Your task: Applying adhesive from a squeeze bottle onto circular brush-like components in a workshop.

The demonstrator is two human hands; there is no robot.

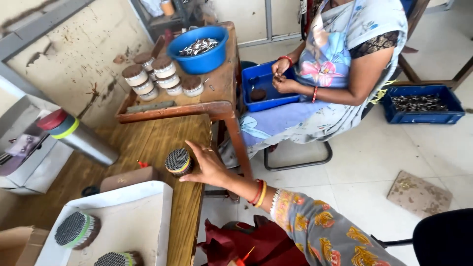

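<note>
My right hand (209, 167) reaches left over the edge of a wooden table (148, 140). Thumb and fingers curve around a round bundle of thin sticks (177, 161) with a yellow band, which stands on end on the table. My sleeve is grey with orange patterns, and there are red and gold bangles at the wrist. My left hand is out of view. A white tray (148, 202) at the near left holds two more stick bundles (76, 229), lying on their sides.
A steel bottle with a red cap (74, 135) and a brown block (129, 178) lie on the table. A raised wooden tray (148, 106) carries several bundles and a blue bowl (199, 47). A seated person (340, 59) works over a blue crate (266, 86). Another blue crate (421, 103) sits on the floor.
</note>
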